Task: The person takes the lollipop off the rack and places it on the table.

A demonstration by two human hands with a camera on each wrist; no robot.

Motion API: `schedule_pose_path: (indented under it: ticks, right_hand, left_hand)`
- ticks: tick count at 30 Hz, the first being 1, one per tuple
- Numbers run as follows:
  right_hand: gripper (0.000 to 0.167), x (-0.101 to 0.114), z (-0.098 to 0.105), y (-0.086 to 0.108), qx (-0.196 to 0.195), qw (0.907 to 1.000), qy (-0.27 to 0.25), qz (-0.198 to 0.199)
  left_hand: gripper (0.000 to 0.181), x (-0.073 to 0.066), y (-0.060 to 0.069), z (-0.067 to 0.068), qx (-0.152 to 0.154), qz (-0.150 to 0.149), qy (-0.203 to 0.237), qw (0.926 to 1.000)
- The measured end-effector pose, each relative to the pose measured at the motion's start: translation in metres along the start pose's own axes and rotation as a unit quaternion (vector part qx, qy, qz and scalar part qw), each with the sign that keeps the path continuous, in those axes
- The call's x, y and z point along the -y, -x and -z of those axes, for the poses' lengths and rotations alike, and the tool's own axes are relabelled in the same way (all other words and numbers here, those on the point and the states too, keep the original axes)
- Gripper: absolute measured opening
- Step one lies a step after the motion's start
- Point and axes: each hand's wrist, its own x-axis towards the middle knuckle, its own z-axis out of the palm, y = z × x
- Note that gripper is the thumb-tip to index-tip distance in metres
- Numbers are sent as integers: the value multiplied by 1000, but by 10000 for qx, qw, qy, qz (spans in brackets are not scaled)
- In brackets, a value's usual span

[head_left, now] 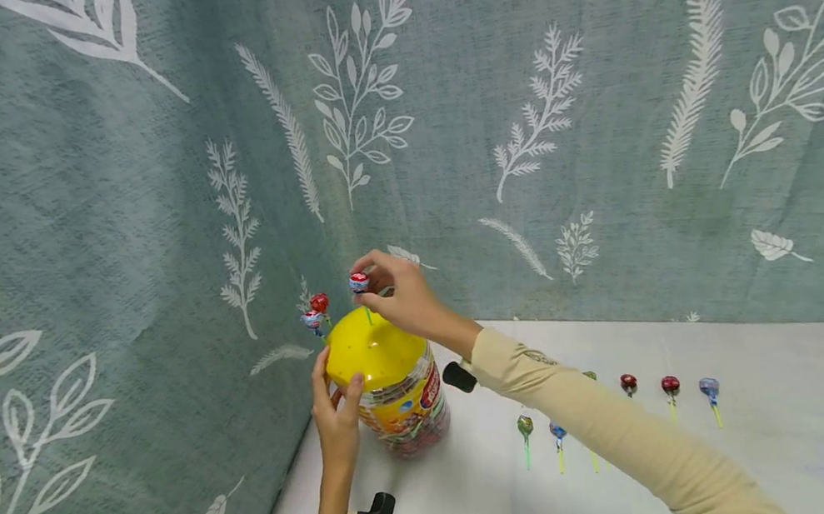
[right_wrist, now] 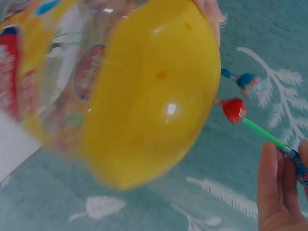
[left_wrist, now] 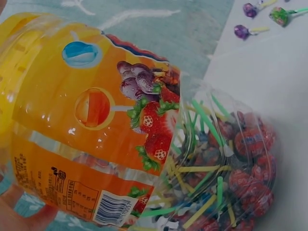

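Note:
A clear candy jar (head_left: 406, 417) with an orange fruit label and a domed yellow lid (head_left: 377, 353) stands on the white table. My left hand (head_left: 338, 432) holds it by the lid's rim, thumb at the front, other fingers round the left side. Above the lid, my right hand (head_left: 404, 295) pinches a blue-and-red wrapped lollipop (head_left: 359, 283) near its head, its green stick (right_wrist: 262, 132) pointing down towards the lid. A red lollipop (head_left: 320, 303) and a blue one (head_left: 311, 321) stick out of the lid's far left side. Lollipops with green and yellow sticks (left_wrist: 207, 122) fill the jar's lower part.
To the right of the jar, several wrapped lollipops lie in rows on the table (head_left: 793, 435), among them a green one (head_left: 525, 425) and a blue one (head_left: 709, 387). My right sleeve hides some. Leaf-patterned green cloth (head_left: 458, 118) hangs behind and to the left.

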Motion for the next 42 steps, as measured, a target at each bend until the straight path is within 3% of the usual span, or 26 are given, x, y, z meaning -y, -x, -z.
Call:
schedule_pose_path:
  ticks: [10,19,31,42]
  right_hand:
    - [28,-4,71,75,13,9954,-66,-958]
    - [27,-17,115,134,-110,9847,315,-1710]
    - [33,-34,149,211,-513,9609,571,-2660]
    - [38,-54,171,268,-780,9415,967,-3132]
  left_hand:
    - [61,2,0,-2,-51,-139,84,9999]
    - [61,2,1,-3,-90,-138,86,9998]
    - [61,3,1,-3,-117,-23,-67,9999]
    - [62,6,2,-2,-74,-86,100,9999]
